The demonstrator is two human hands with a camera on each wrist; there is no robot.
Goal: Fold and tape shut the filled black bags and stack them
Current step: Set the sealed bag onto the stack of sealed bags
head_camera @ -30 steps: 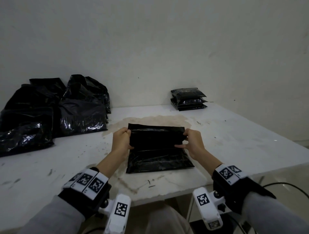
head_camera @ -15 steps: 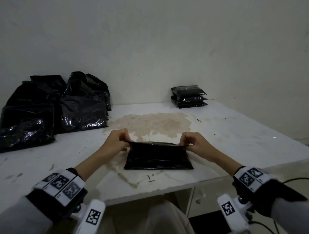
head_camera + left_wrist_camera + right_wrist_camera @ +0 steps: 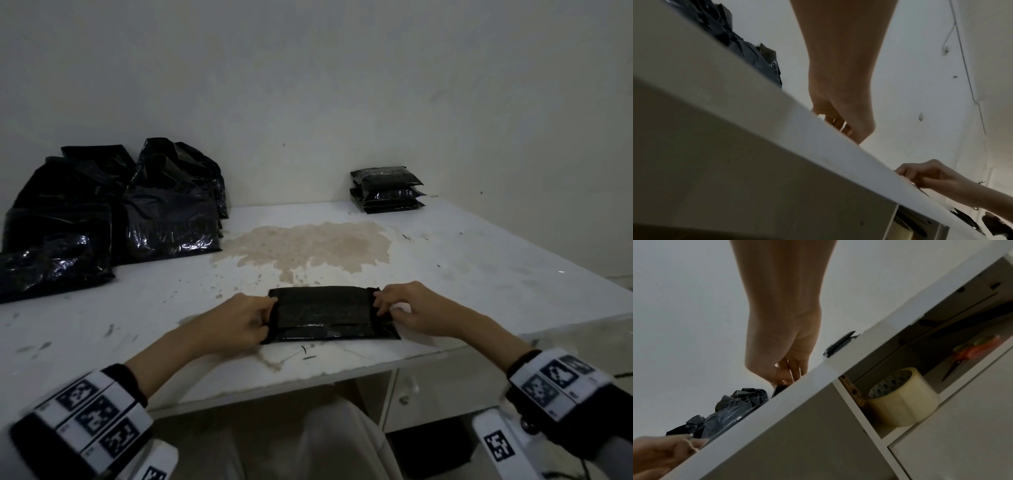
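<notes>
White table (image 3: 479, 274): black bag (image 3: 325, 313) folded flat, matte.

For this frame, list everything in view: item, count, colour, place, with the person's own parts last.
folded bag: one, black, near table edge, held at both ends
finished stack: three or so flat black bags, far right by the wall
unfolded bags: a pile, count unclear, black and glossy, far left of the table
table: one, white, with a brownish stain at its middle
tape roll: one, clear or pale, on a shelf under the table
scissors: one pair, orange handles, blurred, same shelf
wrist bands: two, black with white marker tags
left hand: pinches the bag's left end
right hand: pinches its right end
</notes>
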